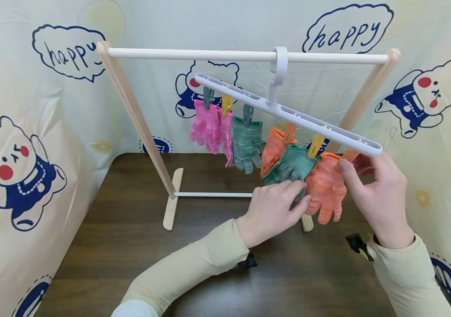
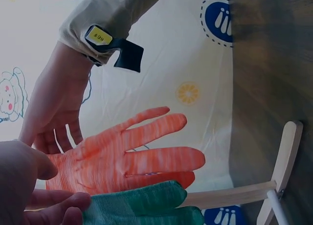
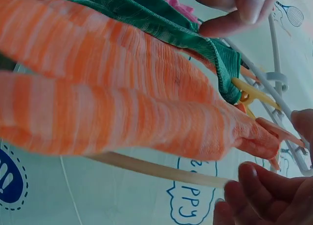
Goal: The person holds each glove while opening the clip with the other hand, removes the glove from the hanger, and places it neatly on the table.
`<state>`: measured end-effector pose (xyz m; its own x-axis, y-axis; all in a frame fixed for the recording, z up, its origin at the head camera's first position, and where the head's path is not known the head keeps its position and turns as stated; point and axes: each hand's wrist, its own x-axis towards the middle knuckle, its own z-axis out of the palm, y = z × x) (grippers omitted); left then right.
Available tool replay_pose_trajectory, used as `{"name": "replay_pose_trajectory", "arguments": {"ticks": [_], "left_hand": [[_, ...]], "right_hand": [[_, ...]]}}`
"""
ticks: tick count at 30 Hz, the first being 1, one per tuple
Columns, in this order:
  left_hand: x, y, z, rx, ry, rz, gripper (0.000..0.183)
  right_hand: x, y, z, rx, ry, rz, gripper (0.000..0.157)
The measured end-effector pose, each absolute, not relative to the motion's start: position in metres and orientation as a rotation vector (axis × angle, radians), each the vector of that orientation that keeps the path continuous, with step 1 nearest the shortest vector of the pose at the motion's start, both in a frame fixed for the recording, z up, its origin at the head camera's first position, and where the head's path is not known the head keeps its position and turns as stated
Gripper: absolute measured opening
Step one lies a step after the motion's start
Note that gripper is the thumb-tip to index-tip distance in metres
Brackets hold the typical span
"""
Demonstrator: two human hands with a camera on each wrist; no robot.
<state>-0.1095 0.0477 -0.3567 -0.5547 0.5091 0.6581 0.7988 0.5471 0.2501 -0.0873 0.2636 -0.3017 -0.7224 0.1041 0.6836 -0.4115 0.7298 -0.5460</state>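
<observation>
A light grey clip hanger (image 1: 304, 119) tilts down to the right on a white rail, with several small knit gloves clipped along it. At its low end hangs an orange striped glove (image 1: 325, 189) from an orange clip (image 1: 350, 155). My right hand (image 1: 383, 198) is around this clip, thumb in front and fingers behind; a gap shows between thumb and fingers (image 3: 259, 188). My left hand (image 1: 274, 209) is beside the neighbouring green glove (image 1: 290, 163), fingertips at its fabric and thumb spread toward the orange glove. A yellow clip (image 1: 315, 146) holds the green glove's cuff.
Further left hang a pink glove (image 1: 207, 125), another green glove (image 1: 247, 141) and another orange glove (image 1: 273, 149). The wooden rack (image 1: 138, 119) with its white top rail (image 1: 193, 54) stands on a dark table (image 1: 130, 251). Printed cloth (image 1: 427, 26) surrounds it.
</observation>
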Motion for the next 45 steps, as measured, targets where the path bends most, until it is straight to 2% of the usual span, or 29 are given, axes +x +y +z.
{"name": "replay_pose_trajectory", "arguments": {"ticks": [10,25,34,40,45], "left_hand": [[-0.114,0.052,-0.350,-1.153,-2.253,-0.875,0.023],[-0.125,0.051,-0.342,-1.066,-2.343,-1.085,0.028],[-0.128,0.051,-0.339,-1.106,-2.377,-1.326,0.023],[-0.128,0.051,-0.338,-1.115,-2.362,-1.361,0.019],[-0.127,0.049,-0.337,-1.146,-2.320,-1.390,0.014]], "right_hand": [[-0.090,0.256,-0.301,0.227,-2.120,0.914,0.031],[-0.076,0.242,-0.295,0.233,-2.153,1.054,0.020],[-0.071,0.237,-0.293,0.286,-2.133,1.105,0.020],[-0.071,0.241,-0.294,0.278,-2.128,1.071,0.026],[-0.073,0.240,-0.296,0.266,-2.129,1.065,0.024]]}}
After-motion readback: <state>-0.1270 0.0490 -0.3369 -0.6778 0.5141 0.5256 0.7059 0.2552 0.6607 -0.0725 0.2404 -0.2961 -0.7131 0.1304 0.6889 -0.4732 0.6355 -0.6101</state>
